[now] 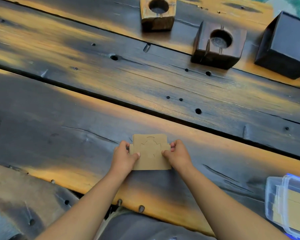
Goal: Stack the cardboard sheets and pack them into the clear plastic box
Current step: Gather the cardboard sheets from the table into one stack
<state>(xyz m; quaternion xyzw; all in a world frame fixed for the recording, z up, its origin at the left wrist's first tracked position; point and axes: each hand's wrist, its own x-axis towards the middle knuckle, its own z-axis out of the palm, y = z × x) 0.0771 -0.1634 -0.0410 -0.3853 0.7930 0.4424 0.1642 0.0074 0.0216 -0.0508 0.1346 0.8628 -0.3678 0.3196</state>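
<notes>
A small stack of brown cardboard sheets (151, 153) with a cut-out outline on the top sheet rests on the dark wooden table (76, 127). My left hand (124, 156) grips the stack's left edge, thumb on top. My right hand (177, 154) grips its right edge the same way. A clear plastic box (274, 196) with blue trim sits at the lower right, cut off by the frame edge, with several cardboard sheets (298, 205) inside it.
Two wooden blocks with round holes (157, 14) (218, 44) stand at the far side. A dark cube-shaped box (284, 45) is at the far right. A gap between planks (111, 99) runs diagonally across the table.
</notes>
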